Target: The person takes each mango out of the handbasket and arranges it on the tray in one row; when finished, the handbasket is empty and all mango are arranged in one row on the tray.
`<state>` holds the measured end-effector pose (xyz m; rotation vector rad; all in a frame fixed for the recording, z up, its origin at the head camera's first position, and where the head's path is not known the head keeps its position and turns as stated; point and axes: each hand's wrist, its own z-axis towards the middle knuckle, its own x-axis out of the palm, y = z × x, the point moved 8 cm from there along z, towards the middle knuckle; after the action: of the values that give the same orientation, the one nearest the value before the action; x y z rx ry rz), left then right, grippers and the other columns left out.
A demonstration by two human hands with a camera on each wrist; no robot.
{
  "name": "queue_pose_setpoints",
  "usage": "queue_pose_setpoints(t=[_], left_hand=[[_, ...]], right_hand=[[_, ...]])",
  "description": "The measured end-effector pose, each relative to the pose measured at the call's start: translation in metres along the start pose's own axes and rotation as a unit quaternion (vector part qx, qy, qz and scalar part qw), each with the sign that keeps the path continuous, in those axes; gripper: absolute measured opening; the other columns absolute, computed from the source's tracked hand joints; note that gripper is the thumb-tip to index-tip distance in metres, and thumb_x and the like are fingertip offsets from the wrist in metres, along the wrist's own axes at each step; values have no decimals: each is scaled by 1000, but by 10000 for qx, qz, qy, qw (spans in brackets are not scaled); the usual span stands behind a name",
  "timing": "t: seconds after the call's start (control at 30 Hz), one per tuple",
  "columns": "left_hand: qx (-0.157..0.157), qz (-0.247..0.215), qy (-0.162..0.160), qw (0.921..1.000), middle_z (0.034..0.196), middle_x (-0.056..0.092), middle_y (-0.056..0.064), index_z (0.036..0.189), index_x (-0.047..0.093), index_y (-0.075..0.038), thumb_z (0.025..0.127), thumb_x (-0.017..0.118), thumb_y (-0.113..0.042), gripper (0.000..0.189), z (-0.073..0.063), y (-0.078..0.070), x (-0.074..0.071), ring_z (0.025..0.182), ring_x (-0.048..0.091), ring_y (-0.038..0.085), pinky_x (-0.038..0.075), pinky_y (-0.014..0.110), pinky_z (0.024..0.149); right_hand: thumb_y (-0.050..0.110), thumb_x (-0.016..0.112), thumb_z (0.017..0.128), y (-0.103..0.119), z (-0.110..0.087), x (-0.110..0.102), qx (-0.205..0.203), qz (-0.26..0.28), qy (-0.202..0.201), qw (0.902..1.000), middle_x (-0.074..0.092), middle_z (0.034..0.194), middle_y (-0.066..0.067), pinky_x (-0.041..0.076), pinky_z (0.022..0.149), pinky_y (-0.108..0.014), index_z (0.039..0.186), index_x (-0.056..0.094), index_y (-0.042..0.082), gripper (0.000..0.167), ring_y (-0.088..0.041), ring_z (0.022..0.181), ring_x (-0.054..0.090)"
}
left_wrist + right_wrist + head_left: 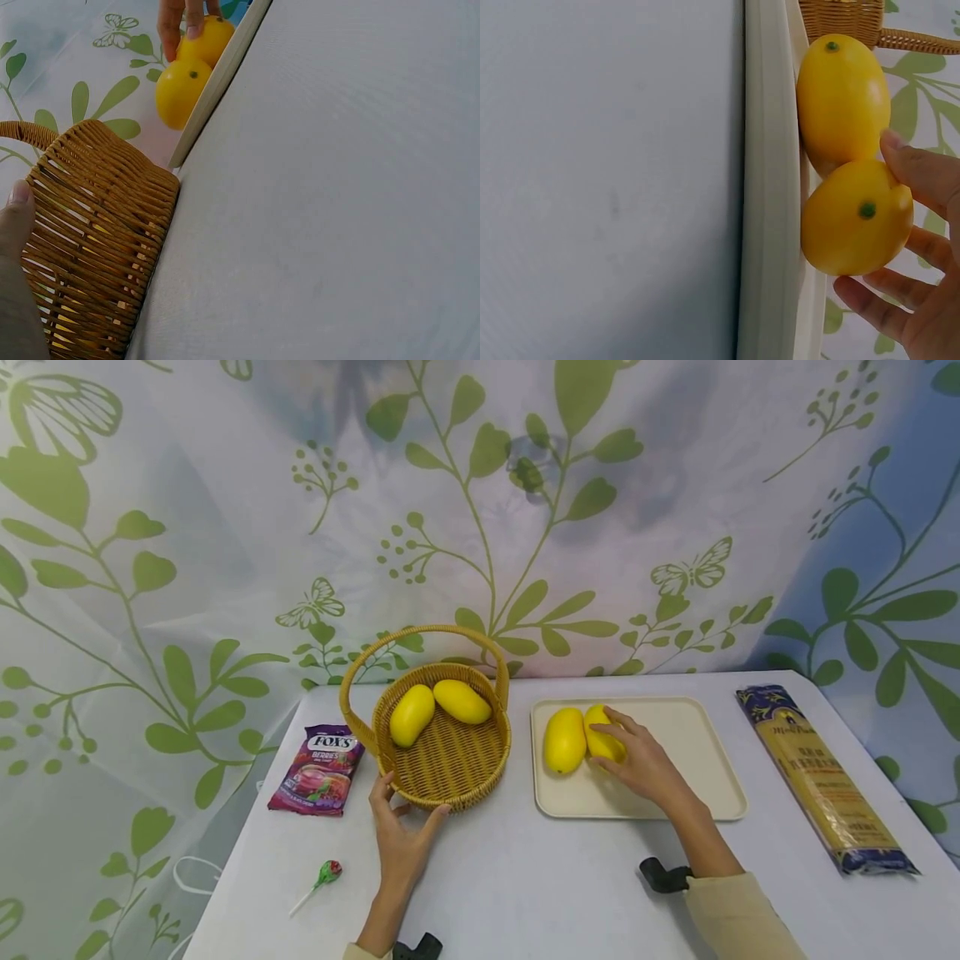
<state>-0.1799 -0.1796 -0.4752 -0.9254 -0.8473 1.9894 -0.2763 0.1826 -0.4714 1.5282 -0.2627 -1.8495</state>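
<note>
My left hand (402,841) holds the near left side of a brown wicker basket (450,797) with a tall handle, its thumb against the woven wall (105,225). Inside the basket lie two yellow mangoes, one on the left (412,716) and one at the back (462,702). On a cream tray (667,760), my right hand (643,758) grips the right one of two mangoes (600,739), thumb on one side and fingers on the other. The second mango (565,741) lies against it on the left. In the right wrist view the gripped mango (855,225) shows its green stem end.
Left of the basket lies a purple Fox's candy bag (318,771), with a green-and-red wrapped lollipop (327,872) nearer the front. A long pack of dried noodles or pasta (825,777) lies right of the tray. A leaf-patterned curtain (480,527) hangs behind the white table (525,885).
</note>
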Motion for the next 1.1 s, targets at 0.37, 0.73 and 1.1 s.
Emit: queue_pose_setpoints(t=[0.37, 0.73, 1.1], left_hand=[[-166, -51, -2, 9998, 149, 35, 20, 144, 31, 1, 73, 85, -7, 89, 0, 1, 0, 125, 44, 38, 50, 46, 83], [-51, -15, -43, 10000, 147, 35, 22, 143, 32, 3, 73, 85, -6, 88, 0, -1, -1, 122, 45, 41, 50, 46, 81], [-135, -53, -57, 9999, 149, 33, 21, 144, 31, 1, 73, 85, -7, 89, 0, 1, 0, 125, 44, 45, 49, 48, 82]], right_hand=[[17, 80, 81, 1, -2, 1, -48, -124, -18, 9999, 39, 151, -23, 37, 104, -66, 128, 61, 3, 53, -50, 129, 42], [22, 81, 80, 36, 7, -24, -426, -201, -306, 9984, 38, 152, -18, 39, 101, -66, 133, 58, 13, 58, -45, 132, 41], [26, 78, 84, 89, 20, -15, -750, 60, -72, 9971, 39, 154, -10, 42, 104, -60, 138, 55, 21, 58, -37, 138, 38]])
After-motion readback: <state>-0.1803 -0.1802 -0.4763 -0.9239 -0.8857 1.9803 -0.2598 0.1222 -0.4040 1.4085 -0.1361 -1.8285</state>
